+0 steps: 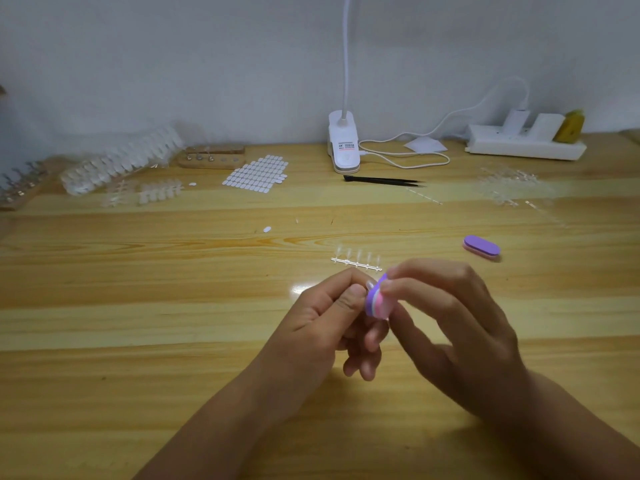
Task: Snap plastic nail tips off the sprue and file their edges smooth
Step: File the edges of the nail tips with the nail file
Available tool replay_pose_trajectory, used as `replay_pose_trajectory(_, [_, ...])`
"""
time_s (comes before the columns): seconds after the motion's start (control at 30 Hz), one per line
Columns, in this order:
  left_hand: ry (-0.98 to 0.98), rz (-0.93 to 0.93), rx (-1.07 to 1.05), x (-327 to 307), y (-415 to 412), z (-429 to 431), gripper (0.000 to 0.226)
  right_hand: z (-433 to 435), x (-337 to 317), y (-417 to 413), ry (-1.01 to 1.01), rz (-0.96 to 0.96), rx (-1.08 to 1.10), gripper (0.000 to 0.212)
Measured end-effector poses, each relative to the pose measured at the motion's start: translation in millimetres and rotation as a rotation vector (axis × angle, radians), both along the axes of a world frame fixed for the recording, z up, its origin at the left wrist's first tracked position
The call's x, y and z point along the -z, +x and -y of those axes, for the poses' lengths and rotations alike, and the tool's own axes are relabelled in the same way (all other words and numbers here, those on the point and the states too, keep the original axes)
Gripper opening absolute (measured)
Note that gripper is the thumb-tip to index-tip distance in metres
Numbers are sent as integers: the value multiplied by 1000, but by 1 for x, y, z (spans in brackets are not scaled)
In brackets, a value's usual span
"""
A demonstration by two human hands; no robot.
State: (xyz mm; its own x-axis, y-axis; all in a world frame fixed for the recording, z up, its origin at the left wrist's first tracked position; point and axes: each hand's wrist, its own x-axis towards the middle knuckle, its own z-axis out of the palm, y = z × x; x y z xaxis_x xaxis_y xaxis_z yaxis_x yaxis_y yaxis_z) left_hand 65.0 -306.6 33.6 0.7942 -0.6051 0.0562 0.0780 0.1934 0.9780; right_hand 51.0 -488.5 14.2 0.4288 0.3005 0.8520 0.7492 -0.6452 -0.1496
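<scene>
**Filing stage, head view.** The left hand (322, 313) pinches a clear nail tip (370, 284) between thumb and forefinger. The tip is small and blurred, so its edge cannot be judged. The right hand (450, 317) grasps a purple-and-pink file block (376, 300) in its fingertips, one face set against the tip. Both hands are raised above the table (173, 323).

**Progress.** The held tip is off its strip and appears to be mid-filing. Just beyond the grip lies a sprue (356, 264) carrying what look like five tips, not yet snapped off. Far beyond and to the right of the grip, a loose heap of clear strips (512, 185) looks like stripped leftovers, though this is uncertain. Far to the left, packs of tips (121, 161) suggest much stock remains. No finished tips can be told apart, so the task seems partway through.

**Surface and room.** The table is glossy pale wood, with a lamp glare just behind the left hand. A second file block (482, 247) lies to the right of the grip, well apart. Farther back are black tweezers (384, 180), a sheet of white tabs (256, 173), a clip lamp (343, 147) with a trailing cord, and a power strip (526, 142) against a plain grey wall (173, 64).
</scene>
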Motion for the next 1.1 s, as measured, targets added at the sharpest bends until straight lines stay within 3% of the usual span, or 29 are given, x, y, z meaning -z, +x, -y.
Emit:
replay_pose_trajectory(0.2, [8, -19, -9, 0, 1, 1, 28, 8, -4, 5, 71, -3, 79, 26])
replay_pose_trajectory(0.33, [41, 0, -30, 0, -1, 2, 29, -1, -3, -2, -29, 28, -20, 31])
replay_pose_trajectory(0.43, [63, -11, -59, -2, 1, 0, 28, 8, -7, 4, -42, -3, 38, 37])
replay_pose_trajectory(0.57, [61, -9, -67, -1, 1, 1, 29, 2, -7, -1, 61, -7, 33, 32])
replay_pose_trajectory(0.73, [51, 7, -45, -2, 0, 0, 30, 6, -4, 3, -1, -15, 38, 29])
replay_pose_trajectory(0.87, [28, 41, -74, -1, 0, 1, 27, 11, -8, 6, 183, -123, 146, 26])
replay_pose_trajectory(1.0, [39, 89, -123, 0, 0, 1, 21, 2, -10, -5, 391, -389, -61, 19])
replay_pose_trajectory(1.1, [58, 96, -135, 0, 1, 0, 18, 0, -11, -12, 349, -460, -129, 23])
